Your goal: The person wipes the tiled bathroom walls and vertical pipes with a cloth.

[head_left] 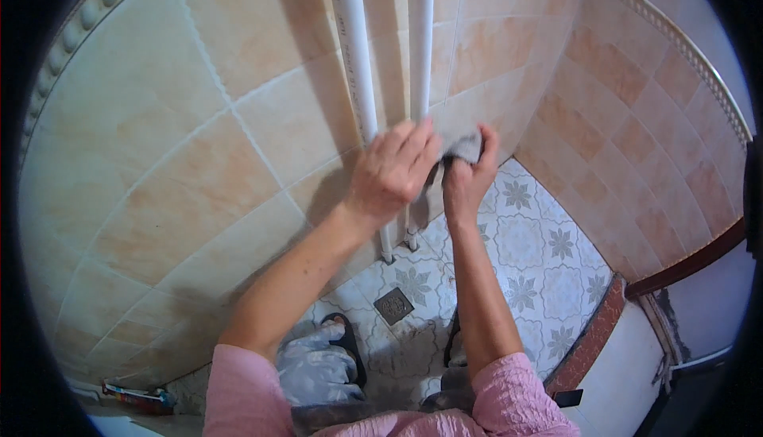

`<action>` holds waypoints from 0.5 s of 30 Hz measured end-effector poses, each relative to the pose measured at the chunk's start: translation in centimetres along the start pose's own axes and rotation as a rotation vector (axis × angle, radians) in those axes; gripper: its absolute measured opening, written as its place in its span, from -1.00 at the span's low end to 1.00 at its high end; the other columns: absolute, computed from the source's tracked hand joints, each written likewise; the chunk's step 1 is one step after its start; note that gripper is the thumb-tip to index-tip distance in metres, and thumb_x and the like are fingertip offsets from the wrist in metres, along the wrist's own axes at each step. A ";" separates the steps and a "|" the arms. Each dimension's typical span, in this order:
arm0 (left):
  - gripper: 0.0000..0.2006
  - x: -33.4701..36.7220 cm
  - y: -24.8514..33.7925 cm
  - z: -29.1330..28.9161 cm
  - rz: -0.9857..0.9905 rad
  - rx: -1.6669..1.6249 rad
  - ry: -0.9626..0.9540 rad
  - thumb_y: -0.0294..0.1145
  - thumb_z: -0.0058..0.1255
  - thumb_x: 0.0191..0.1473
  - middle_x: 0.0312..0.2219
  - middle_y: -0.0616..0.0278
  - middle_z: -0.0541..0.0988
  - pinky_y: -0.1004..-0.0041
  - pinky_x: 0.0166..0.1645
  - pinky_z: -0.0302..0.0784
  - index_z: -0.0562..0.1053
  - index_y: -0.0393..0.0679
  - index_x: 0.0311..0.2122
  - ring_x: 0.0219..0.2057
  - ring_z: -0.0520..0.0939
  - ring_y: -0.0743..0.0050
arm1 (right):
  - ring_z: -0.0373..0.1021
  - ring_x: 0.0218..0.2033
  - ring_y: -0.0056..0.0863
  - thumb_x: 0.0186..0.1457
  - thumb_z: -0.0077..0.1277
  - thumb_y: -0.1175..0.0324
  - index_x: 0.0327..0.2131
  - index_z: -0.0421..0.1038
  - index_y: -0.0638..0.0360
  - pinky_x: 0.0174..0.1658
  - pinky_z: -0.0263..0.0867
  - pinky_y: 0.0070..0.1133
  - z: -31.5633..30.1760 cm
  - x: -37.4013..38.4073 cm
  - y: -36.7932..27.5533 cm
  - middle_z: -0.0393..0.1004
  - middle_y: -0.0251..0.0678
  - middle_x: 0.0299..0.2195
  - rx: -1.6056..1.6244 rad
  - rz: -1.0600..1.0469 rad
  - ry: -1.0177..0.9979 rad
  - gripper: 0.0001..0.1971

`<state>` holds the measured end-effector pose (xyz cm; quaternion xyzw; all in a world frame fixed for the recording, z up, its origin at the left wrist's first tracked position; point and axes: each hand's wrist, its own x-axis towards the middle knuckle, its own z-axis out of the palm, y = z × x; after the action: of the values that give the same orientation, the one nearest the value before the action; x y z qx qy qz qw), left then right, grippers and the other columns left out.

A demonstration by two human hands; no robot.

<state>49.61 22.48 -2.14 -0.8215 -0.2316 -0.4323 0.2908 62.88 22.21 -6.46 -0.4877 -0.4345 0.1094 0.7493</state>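
A grey cloth (465, 148) is bunched between the thumb and fingers of my right hand (469, 183), just right of the right-hand white pipe (421, 48). My left hand (391, 165) is closed, its fingers curled in front of the two pipes and blurred at the tips. What lies under those fingers is hidden. The left white pipe (352, 48) passes behind this hand and comes down to the floor beside the other one. A darker patch hangs below the cloth between my hands; I cannot tell whether it is more cloth or shadow.
Beige tiled walls (238, 32) meet in a corner at the right. A square floor drain (393, 306) lies near my feet on the patterned floor (520, 238). A reddish curved sill (588, 342) edges the floor at right. A colourful packet (139, 397) lies at lower left.
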 end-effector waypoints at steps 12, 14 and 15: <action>-0.66 -9.2 3.6 8.4 0.040 0.229 -0.317 -0.44 -0.06 -0.17 -0.08 0.23 0.38 0.40 -0.15 0.29 0.46 -0.29 -0.20 -0.07 0.36 0.31 | 0.31 -0.03 -0.20 0.05 -0.04 0.40 0.03 0.23 0.26 0.00 0.21 -0.46 -0.2 -8.0 12.1 0.32 0.00 -0.02 -0.067 0.138 -0.354 -0.57; -0.65 -11.8 4.4 10.6 0.028 0.209 -0.321 -0.44 -0.06 -0.17 -0.09 0.21 0.38 0.39 -0.14 0.31 0.46 -0.28 -0.18 -0.06 0.36 0.30 | 0.34 -0.05 -0.22 0.02 -0.01 0.35 0.02 0.25 0.22 -0.03 0.24 -0.45 -0.7 -9.3 15.1 0.36 -0.03 -0.05 -0.161 0.135 -0.332 -0.55; -0.63 -12.7 5.0 11.6 0.010 0.198 -0.329 -0.44 -0.06 -0.18 -0.09 0.20 0.39 0.38 -0.13 0.32 0.46 -0.27 -0.17 -0.06 0.36 0.28 | 0.38 -0.07 -0.23 0.00 0.03 0.29 0.01 0.28 0.18 -0.05 0.27 -0.44 -1.4 -9.6 16.2 0.40 -0.05 -0.09 -0.247 0.134 -0.320 -0.54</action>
<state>52.88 25.14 -19.56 -0.8496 -0.3135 -0.2657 0.3305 62.38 23.80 -25.23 -0.5802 -0.5247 0.1811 0.5961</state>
